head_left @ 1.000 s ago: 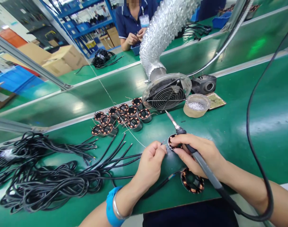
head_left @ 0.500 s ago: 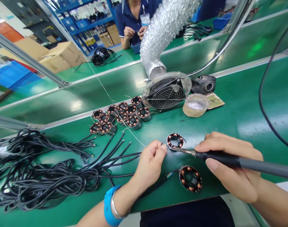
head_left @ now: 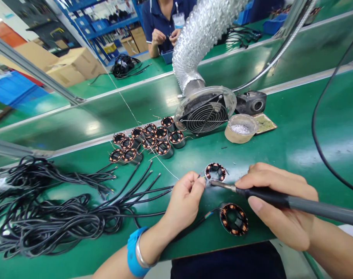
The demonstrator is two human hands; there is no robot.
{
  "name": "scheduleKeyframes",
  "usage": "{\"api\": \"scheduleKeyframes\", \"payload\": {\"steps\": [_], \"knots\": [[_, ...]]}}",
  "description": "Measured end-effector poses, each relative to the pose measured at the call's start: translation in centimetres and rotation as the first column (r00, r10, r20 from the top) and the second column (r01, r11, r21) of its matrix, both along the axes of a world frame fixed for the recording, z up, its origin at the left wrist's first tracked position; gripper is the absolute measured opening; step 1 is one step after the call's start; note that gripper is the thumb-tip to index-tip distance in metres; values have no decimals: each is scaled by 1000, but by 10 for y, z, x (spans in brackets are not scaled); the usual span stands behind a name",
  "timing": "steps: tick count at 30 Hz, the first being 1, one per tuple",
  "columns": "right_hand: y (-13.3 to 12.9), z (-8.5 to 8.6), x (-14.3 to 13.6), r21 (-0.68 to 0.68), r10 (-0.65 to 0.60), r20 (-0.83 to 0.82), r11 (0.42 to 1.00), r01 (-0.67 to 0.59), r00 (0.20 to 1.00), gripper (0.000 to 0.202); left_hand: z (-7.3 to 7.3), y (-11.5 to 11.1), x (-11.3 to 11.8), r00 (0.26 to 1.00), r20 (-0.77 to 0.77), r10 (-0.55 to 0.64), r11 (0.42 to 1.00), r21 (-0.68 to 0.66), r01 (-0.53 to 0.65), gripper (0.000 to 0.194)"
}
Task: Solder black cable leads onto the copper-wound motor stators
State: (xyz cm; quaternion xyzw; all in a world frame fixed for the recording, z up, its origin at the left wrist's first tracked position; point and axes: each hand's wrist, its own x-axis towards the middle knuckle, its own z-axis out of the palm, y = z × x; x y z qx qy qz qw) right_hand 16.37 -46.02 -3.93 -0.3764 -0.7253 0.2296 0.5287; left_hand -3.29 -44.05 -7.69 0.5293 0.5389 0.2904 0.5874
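Observation:
My right hand (head_left: 281, 203) is wrapped round a soldering iron (head_left: 269, 195), whose metal tip points left to the near-left edge of a copper-wound ring (head_left: 223, 173). My left hand (head_left: 188, 197) pinches a thin wire at that same edge; a fine strand of solder (head_left: 164, 166) also runs down to these fingers. Nearer the table's front edge lies a second copper-wound ring (head_left: 233, 219), joined on its left to a black cable. What exactly lies between my left fingertips is too small to tell.
Several copper-wound rings (head_left: 163, 148) stand behind my left hand. Bundled black cables (head_left: 66, 221) cover the left side. A fume fan (head_left: 207, 116) with a silver duct, a round tub (head_left: 240, 130) and a sponge tray (head_left: 265, 124) are at the back. A person (head_left: 161, 23) sits opposite.
The soldering iron and my right hand have moved slightly left, bringing the tip closer to my left fingertips. A faint wisp of smoke now shows at the tip. My left hand has hardly moved.

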Motion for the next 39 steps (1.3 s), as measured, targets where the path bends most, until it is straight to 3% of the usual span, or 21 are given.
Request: {"api": "scheduleKeyframes", "payload": {"steps": [11,17,24,28,33,37,39], "knots": [[-7,-10,-5,165,44,103,985,-61,994,25,2,-1,-2,1000,-19,-8,999,35,9,33],[-7,-7,0,180,-37,65,983,25,997,25,2,-1,-2,1000,-16,-3,1000,22,4,32],[-5,-6,0,162,-38,68,986,27,997,27,1,0,-1,999,33,11,1000,-9,-10,32],[-2,-4,8,218,-174,85,964,152,981,28,1,0,-2,1000,29,5,1000,-11,-5,32],[8,-18,36,333,-533,184,824,458,826,35,3,-1,-1,1000,-8,-4,1000,3,4,32],[13,-40,58,229,-464,391,885,404,795,33,5,0,-1,1000,-23,-11,1000,28,12,31],[14,-44,60,212,-439,404,898,385,803,33,5,0,-1,1000,-23,-15,999,40,15,31]]}}
